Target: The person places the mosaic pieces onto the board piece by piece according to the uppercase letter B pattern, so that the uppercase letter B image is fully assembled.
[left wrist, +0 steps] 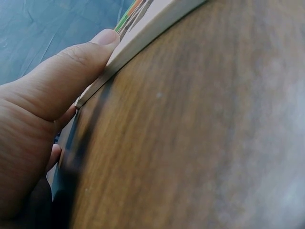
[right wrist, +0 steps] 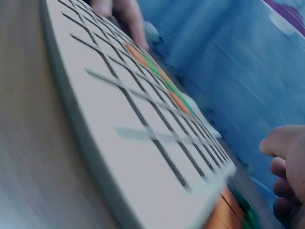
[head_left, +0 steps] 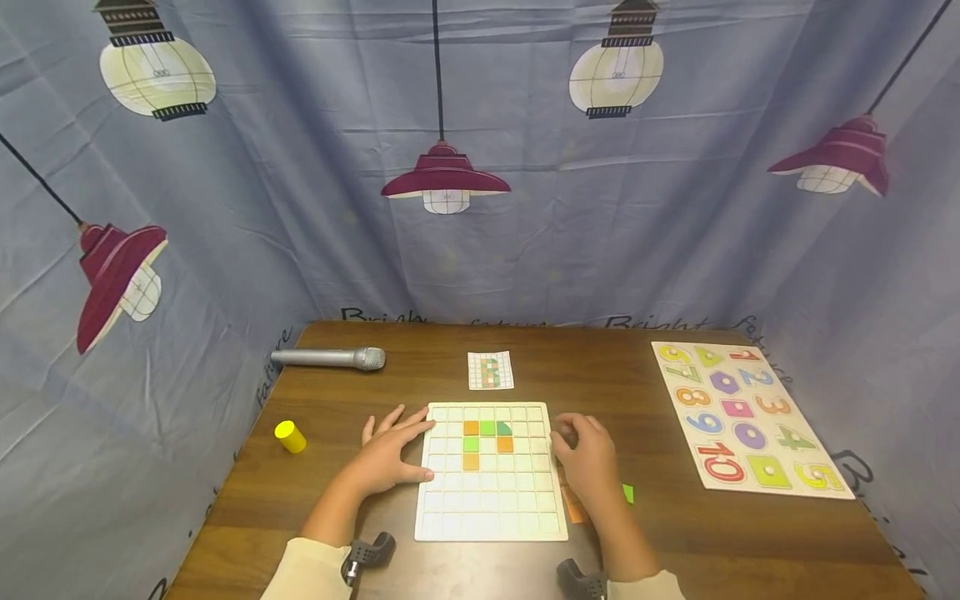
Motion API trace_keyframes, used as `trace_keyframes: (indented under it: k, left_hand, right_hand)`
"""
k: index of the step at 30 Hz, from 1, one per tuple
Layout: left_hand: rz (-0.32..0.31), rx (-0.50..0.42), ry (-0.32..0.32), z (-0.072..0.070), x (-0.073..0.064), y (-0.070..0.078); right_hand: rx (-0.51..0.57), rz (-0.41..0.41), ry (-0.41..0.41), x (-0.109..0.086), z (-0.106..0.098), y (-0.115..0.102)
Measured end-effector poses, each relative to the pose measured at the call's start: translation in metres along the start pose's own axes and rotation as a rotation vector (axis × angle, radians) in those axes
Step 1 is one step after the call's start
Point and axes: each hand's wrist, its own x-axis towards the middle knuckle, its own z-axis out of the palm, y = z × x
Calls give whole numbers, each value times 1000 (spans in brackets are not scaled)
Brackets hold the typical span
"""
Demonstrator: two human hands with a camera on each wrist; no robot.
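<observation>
A pale square grid board (head_left: 491, 503) lies flat on the table. Orange, light green and dark green pieces sit in its upper middle cells, among them a dark green one with a cut corner (head_left: 503, 428). My left hand (head_left: 390, 454) spreads its fingers along the board's left edge; in the left wrist view the thumb (left wrist: 78, 62) rests on that edge. Beside the right edge is my right hand (head_left: 587, 454), fingers loosely curled. In the right wrist view nothing shows between those fingers (right wrist: 281, 143). Loose orange pieces (head_left: 575, 507) lie partly hidden under the right forearm.
A small card with a coloured grid pattern (head_left: 491, 371) lies behind the board. A microphone (head_left: 330, 358) and a yellow cylinder (head_left: 290, 437) are at left. On the right lies a number and shape puzzle board (head_left: 750, 421). A green piece (head_left: 628, 493) is beside the right forearm.
</observation>
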Motion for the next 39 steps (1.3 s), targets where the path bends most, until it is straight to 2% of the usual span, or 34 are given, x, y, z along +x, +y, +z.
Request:
trace_keyframes:
  k: [3,6,12,16,22,25,30,34,39]
  left_hand:
    - [-5,-12,-3,0,-1,1]
    - [-2,-12,5,0,-1,2]
    - [-8,-15,2,-2,-3,2]
    - [-4,-10,-4,-3,-3,1]
    - [18,9,16,0,0,0]
    - [22,14,26,2,1,-1]
    - [5,13,4,1,-1,0]
    - [9,-7,-6,-1,-3,1]
    - [21,-10,6,-1,-1,1]
  right_hand:
    - [-55,13,-25,2,-15,15]
    - [-106,40,-84,3,-26,28]
    - [-143,65,-156,7,-33,43]
    - [-109,126,-148,8,-35,43]
    - [-147,203,-77,6,-38,46]
    - [-134,177,-87,6,-40,49]
    - [-134,84,-182,6,-42,53]
    - [-148,91,-231,4,-44,53]
    - [-164,94,-237,7,-47,53]
